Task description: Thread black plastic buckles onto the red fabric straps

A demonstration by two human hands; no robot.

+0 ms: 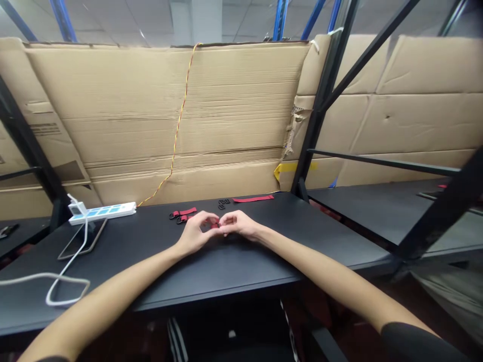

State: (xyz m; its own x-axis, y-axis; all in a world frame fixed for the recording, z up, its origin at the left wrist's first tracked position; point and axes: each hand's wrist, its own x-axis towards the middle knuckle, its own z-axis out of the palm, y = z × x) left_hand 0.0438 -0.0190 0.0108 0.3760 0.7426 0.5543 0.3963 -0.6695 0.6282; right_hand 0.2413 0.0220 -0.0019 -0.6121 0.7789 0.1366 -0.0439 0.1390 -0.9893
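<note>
Pinching a red strap point(215, 225), left hand point(196, 232) and right hand point(240, 224) meet — open tabletop point(230, 266) toward the front edge point(219, 293).

Bench point(234, 266): black, stretching across in front of you.
Cardboard wall point(234, 105): brown, creased crosswise, standing along the bench's far edge ahead of you.
Right-hand cardboard point(418, 123): more brown sheets on your right, behind a neighbouring black surface point(362, 201).
Black frame post point(319, 103): slanting in your view, with a diagonal brace point(370, 53) rising to the right.
Blue uprights point(279, 20): visible to you above the cardboard.
Ceiling point(147, 20): greyish panels with thin dark seams overhead.
Under your bench: too dark to make out clearly.
</note>
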